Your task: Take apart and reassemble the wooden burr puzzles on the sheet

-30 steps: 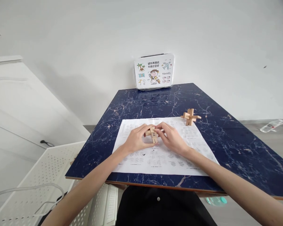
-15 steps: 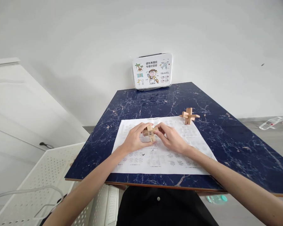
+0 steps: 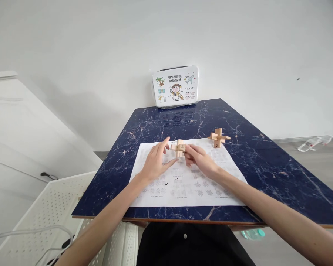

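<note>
My right hand [image 3: 200,158] grips one arm of a wooden burr puzzle [image 3: 180,148], a cross of light interlocking sticks with a "2" written on it. The puzzle is held just above a printed sheet [image 3: 183,200]. To its left, my left hand [image 3: 157,159] is open, thumb and fingers spread around the puzzle's left side; the thumb tip is close beneath it, and I cannot tell whether it touches. A second wooden burr puzzle [image 3: 218,137], marked "1", stands at the sheet's upper right corner.
A white case [image 3: 176,87] with cartoon prints leans against the wall at the back of the dark blue marbled table [image 3: 166,122]. Left of the table stands a white perforated cabinet [image 3: 58,195] with a cable. Plastic bottles [image 3: 253,234] lie on the floor.
My left hand has let go of the puzzle and its fingers have spread apart. The right hand has raised and turned the puzzle slightly. The view has shifted a little.
</note>
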Available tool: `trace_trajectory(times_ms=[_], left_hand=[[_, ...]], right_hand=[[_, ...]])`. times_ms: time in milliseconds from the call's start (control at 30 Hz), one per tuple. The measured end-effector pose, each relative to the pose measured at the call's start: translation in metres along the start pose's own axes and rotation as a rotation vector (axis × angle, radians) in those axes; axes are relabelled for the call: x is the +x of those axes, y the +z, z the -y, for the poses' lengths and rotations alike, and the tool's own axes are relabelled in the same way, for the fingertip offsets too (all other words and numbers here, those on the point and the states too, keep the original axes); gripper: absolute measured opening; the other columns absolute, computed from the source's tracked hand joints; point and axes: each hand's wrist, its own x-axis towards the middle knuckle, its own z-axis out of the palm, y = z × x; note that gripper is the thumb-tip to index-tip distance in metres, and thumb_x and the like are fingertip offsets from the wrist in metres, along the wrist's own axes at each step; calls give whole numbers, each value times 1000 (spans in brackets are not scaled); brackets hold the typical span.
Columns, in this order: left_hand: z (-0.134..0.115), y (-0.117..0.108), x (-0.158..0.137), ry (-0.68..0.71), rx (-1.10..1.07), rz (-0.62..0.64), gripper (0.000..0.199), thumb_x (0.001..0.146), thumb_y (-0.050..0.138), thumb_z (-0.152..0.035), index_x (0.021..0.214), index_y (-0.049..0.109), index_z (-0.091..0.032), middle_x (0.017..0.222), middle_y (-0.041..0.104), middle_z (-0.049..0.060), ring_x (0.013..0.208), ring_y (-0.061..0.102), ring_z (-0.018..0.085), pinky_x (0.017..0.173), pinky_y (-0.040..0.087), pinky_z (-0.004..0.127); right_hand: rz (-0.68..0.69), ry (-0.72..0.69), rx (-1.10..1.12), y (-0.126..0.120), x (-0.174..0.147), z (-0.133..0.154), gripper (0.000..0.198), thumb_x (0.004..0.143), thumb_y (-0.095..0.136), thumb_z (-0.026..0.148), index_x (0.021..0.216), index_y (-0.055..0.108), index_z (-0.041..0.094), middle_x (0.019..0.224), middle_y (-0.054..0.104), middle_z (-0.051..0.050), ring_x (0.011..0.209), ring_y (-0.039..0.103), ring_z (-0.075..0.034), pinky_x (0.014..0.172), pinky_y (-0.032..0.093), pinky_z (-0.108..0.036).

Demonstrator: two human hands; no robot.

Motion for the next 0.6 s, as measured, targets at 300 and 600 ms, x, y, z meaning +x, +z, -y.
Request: trace_trajectory(times_ms=[300,600], left_hand=[[0,0,-1,-30,-20,79,45,99,62,-25,141,47,-25,120,61,8,94,63,20,93,56,42],[-1,-1,-3,111,-21,248,19,104,50,-21,117,63,-19,104,70,4,61,58,10,62,50,27]], right_hand=[[-263,179,669,-21,9,4,20,102,65,27,85,57,20,69,42,5,51,34,-8,46,38,-19],[-78,170,293,-1,2,1,37,83,83,51,84,64,19,67,41,7,54,31,-9,50,34,-26]])
